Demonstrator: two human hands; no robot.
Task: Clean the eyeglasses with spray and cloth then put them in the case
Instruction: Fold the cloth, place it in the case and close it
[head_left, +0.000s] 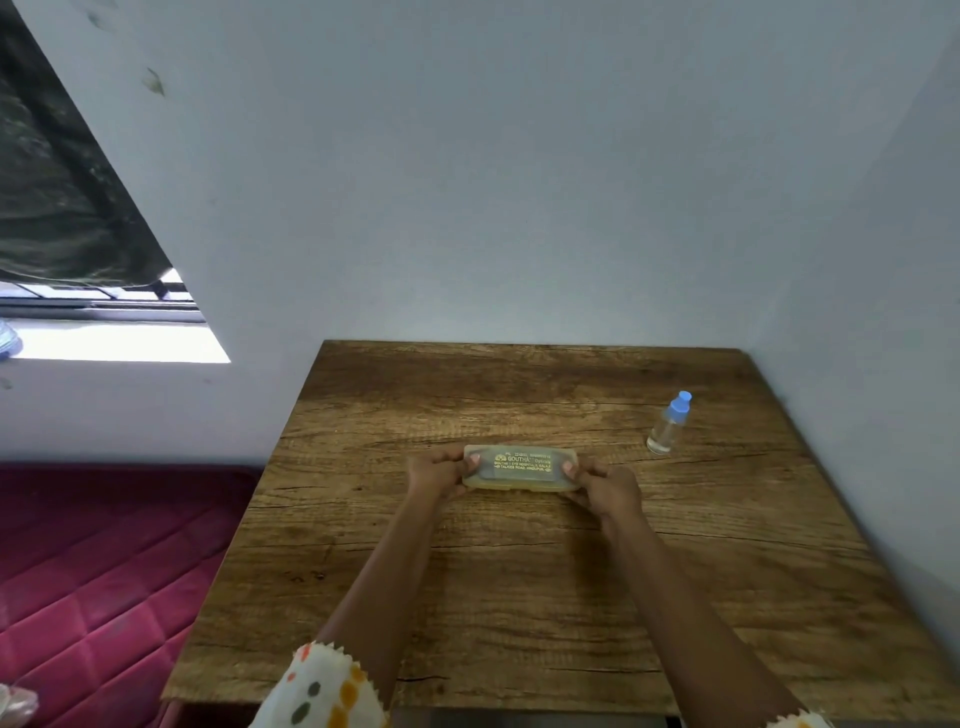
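A translucent yellowish eyeglass case (521, 467) with gold lettering on its lid lies shut in the middle of the wooden table (519, 597). My left hand (436, 472) grips its left end with the thumb on the lid. My right hand (602, 486) grips its right end the same way. A dark shape shows faintly through the lid; I cannot tell what it is. A small clear spray bottle (669, 423) with a blue cap stands upright to the back right, apart from both hands. No cloth is in view.
The table stands in a corner, with white walls (519, 208) behind and to the right. A red quilted mattress (104, 571) lies to the left, below table height. A window with a dark curtain (62, 208) is at the far left.
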